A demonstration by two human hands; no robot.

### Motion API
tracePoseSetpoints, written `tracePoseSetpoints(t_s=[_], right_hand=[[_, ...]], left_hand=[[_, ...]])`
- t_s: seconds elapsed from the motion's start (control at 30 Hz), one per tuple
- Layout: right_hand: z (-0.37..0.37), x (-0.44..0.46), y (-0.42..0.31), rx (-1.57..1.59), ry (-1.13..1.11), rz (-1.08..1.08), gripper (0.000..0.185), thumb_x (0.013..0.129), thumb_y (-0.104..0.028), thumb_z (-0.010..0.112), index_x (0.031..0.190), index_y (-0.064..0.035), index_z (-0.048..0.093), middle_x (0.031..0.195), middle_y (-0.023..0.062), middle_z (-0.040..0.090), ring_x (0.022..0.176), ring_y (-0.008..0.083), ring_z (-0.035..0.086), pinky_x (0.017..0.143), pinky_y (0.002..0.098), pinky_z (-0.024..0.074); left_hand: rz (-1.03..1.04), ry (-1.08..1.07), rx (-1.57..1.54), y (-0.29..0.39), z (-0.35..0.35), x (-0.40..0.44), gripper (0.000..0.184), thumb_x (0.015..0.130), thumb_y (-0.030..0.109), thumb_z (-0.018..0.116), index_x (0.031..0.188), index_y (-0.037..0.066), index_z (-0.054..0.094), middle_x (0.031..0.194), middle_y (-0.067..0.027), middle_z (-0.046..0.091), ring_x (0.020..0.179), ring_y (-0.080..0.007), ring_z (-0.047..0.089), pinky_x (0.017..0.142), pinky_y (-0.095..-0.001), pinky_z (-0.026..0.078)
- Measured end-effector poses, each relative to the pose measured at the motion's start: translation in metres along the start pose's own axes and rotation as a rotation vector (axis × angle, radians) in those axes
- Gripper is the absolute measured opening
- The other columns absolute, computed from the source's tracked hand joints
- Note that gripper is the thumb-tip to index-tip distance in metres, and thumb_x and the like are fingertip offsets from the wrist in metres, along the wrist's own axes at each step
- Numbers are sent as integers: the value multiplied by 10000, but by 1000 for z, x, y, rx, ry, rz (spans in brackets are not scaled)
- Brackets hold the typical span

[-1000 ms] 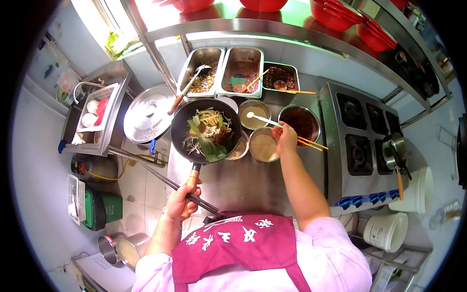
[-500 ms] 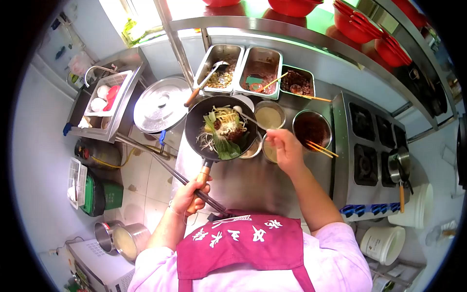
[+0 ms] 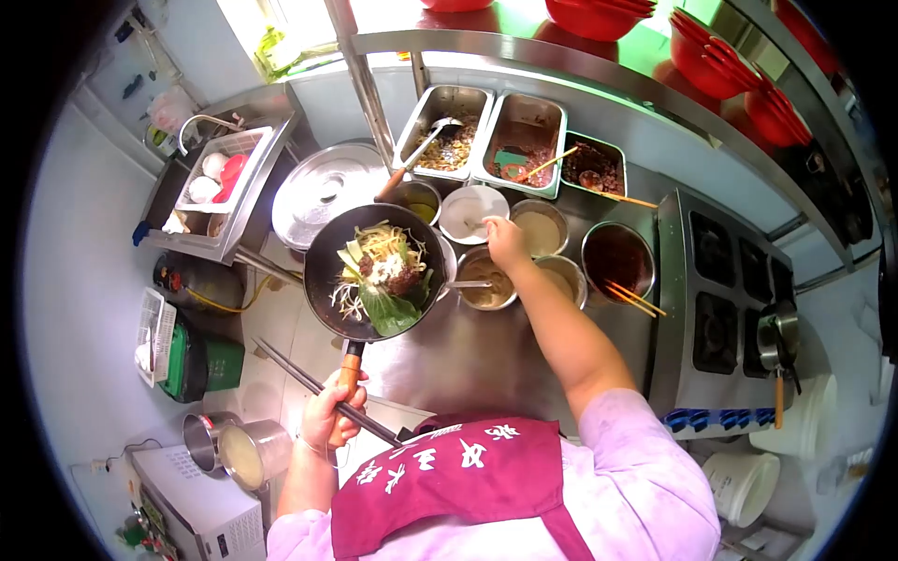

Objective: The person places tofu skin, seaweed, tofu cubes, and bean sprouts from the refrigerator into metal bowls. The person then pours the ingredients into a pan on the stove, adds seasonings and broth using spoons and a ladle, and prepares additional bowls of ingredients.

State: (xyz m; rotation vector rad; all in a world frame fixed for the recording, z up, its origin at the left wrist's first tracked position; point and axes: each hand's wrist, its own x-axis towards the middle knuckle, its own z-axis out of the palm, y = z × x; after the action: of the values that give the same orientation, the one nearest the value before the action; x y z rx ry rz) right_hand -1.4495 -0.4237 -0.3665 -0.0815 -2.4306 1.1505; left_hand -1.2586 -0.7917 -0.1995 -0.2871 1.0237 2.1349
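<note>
Black round frying pan with a wooden handle (image 3: 323,266), loaded with noodles and greens, is at the left edge of the stainless-steel counter (image 3: 552,365). Left hand (image 3: 333,411) clamps the handle and long dark chopsticks (image 3: 299,377). Right hand (image 3: 505,245) is at the white round bowl (image 3: 460,208); its grip cannot be determined. Black-grated steel stove (image 3: 687,360) adjoins right; steel sink (image 3: 254,206) stands left, above tiled floor (image 3: 281,323).

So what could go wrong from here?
Left hand grips both pan and dark sticks; either might slip. Greens lie near the pan's rim, so a tilt could spill them. Right hand is among close-set bowls; the forearm might knock one.
</note>
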Motion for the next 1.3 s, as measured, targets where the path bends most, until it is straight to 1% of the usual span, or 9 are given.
tracePoseSetpoints(t_s=[0.07, 0.13, 0.27, 0.77, 0.97, 1.03, 1.07, 1.17, 1.3], right_hand=[[15, 0, 9, 100, -40, 62, 198, 921, -138, 460, 992, -31, 612, 749, 78, 605, 587, 138, 587, 543, 265, 487], [16, -1, 2, 544, -15, 501, 209, 937, -153, 438, 1006, -21, 585, 744, 84, 597, 582, 144, 590, 521, 253, 498], [-3, -5, 4, 776, 134, 698, 247, 957, -188, 386, 1028, -3, 533, 739, 86, 578, 580, 148, 588, 516, 245, 504], [-67, -21, -17, 1053, 282, 807, 258, 953, -212, 380, 1039, -29, 541, 789, 74, 597, 669, 131, 595, 566, 206, 494], [-117, -46, -100, 1113, 244, 617, 276, 975, -210, 367, 1067, -23, 547, 820, 77, 609, 675, 117, 590, 586, 220, 490], [-124, -60, -132, 846, 171, 279, 214, 954, -152, 430, 1061, -24, 565, 837, 82, 617, 702, 139, 600, 623, 245, 487], [-130, -66, -143, 845, 173, 281, 214, 954, -152, 430, 1061, -24, 565, 837, 82, 617, 702, 139, 600, 623, 245, 487], [-143, -75, -157, 185, -22, -393, 167, 881, -14, 511, 1036, -17, 570, 850, 93, 611, 717, 168, 602, 666, 262, 486], [-170, -103, -147, 377, 252, -72, 181, 869, -7, 502, 1024, -57, 581, 833, 83, 585, 720, 203, 583, 662, 286, 477]], left_hand=[[19, 7, -13, -1, -3, -3, 401, 849, 231, 517, 1151, -6, 398, 656, -46, 422, 362, -76, 343, 295, -200, 315], [21, -3, -22, -2, -7, -5, 375, 858, 227, 508, 1140, 3, 404, 658, -43, 418, 377, -77, 347, 308, -201, 319], [18, -4, -36, -4, -10, -4, 348, 871, 225, 497, 1131, 9, 413, 659, -40, 414, 393, -79, 354, 322, -204, 325], [-21, 6, 59, 1, 2, 16, 381, 857, 249, 508, 1136, 7, 416, 673, -37, 435, 380, -70, 351, 309, -193, 307], [-59, -23, 65, 4, 13, 27, 343, 873, 231, 483, 1128, 10, 420, 673, -35, 436, 388, -69, 363, 330, -196, 325], [-73, -24, 75, 4, 18, 32, 357, 871, 245, 481, 1130, 6, 423, 673, -35, 441, 372, -55, 347, 312, -186, 312], [-75, -25, 75, 3, 20, 34, 357, 871, 245, 481, 1130, 6, 423, 673, -35, 441, 372, -55, 347, 312, -186, 312], [-124, -63, 51, 0, 22, 43, 358, 864, 225, 475, 1132, -7, 423, 678, -41, 448, 370, -61, 355, 312, -189, 327], [-153, -86, 87, -3, 28, 49, 378, 852, 236, 494, 1137, 0, 419, 687, -49, 464, 373, -67, 365, 313, -191, 321]])
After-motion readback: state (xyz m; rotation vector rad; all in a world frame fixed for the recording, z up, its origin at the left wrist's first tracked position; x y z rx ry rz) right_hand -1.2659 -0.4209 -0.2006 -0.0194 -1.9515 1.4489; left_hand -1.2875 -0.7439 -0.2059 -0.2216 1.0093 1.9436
